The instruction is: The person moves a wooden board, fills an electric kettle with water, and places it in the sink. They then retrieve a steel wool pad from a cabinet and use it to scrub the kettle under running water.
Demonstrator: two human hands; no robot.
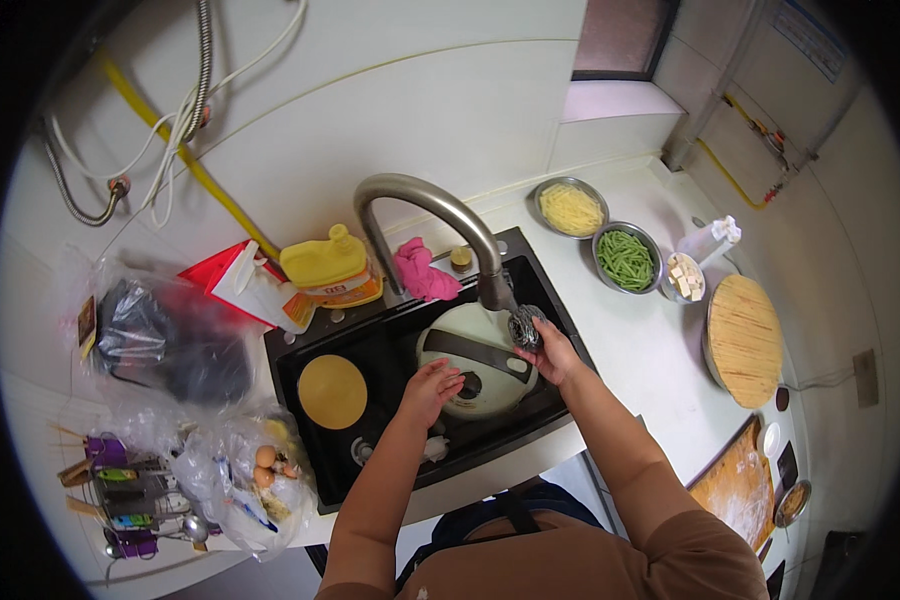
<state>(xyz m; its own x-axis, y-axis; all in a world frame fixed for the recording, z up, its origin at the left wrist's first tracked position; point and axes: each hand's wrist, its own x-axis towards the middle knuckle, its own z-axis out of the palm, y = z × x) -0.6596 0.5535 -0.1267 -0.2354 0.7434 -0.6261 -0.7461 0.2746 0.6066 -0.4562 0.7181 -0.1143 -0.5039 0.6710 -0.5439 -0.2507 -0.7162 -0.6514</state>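
My right hand [549,352] grips a steel wool scrubber [526,327] just below the spout of the curved metal faucet [427,191]. With fingers apart and nothing in it, my left hand [431,390] hovers over the lower left part of a pale round pot or lid [487,405] in the black sink [390,337]. A dark band crosses the pale surface, and a dark round knob shows near my left fingertips. On the sink's left side lies a round yellowish disc [333,391]. A whitish object [436,448] lies partly behind my left forearm.
Behind the sink are a yellow detergent bottle [330,270] and a pink cloth [424,271]. Bowls of pale strips [571,209], green beans [625,259] and white cubes [684,277] stand right, near a round wooden lid [745,341]. Plastic bags with eggs [265,456] lie left.
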